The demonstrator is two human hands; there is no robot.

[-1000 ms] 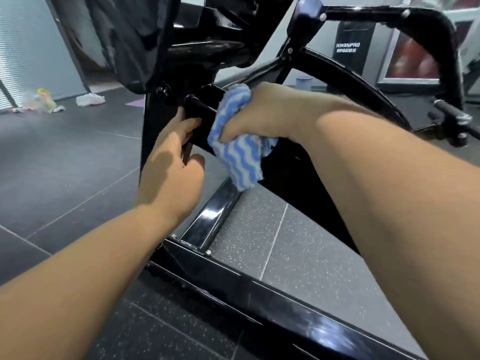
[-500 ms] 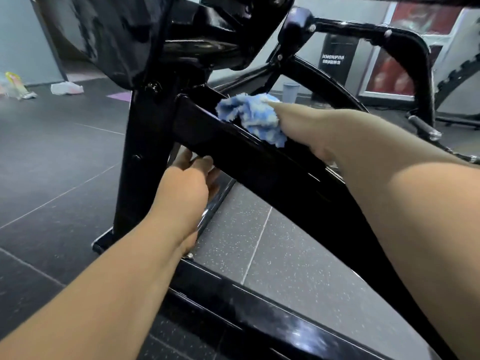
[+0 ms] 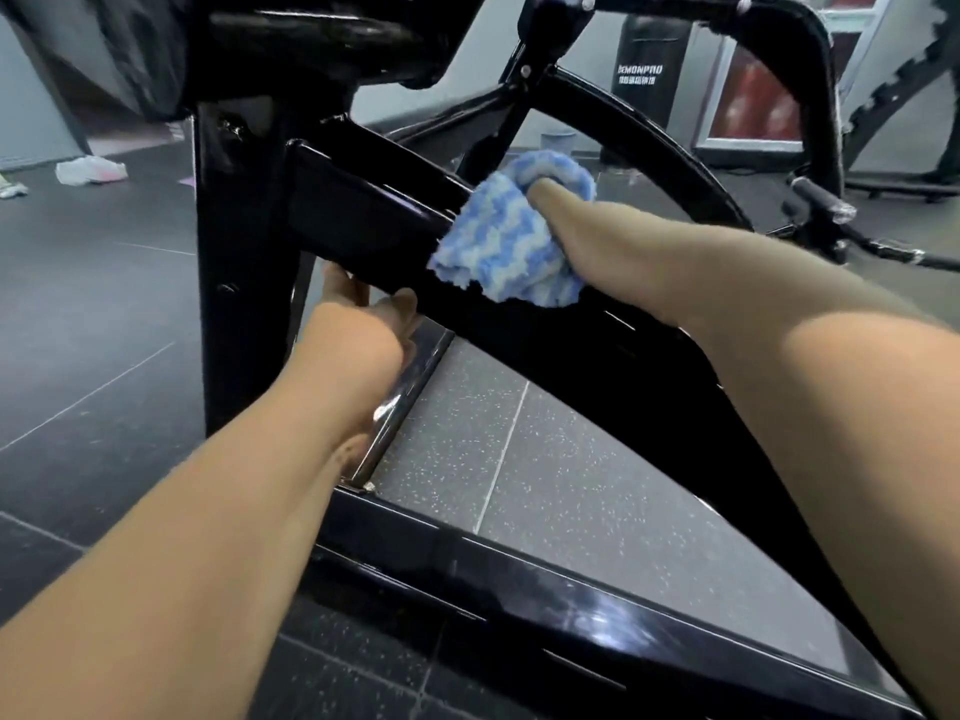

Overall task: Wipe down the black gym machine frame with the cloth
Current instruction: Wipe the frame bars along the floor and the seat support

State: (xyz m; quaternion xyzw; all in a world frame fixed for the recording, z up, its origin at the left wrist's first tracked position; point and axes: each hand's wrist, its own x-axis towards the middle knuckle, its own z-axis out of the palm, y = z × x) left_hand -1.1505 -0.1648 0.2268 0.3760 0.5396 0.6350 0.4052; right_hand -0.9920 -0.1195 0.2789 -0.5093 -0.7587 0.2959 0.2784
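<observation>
cloth (image 3: 511, 241) on slanted frame bar (image 3: 363, 200), left hand (image 3: 358, 330) beneath
</observation>
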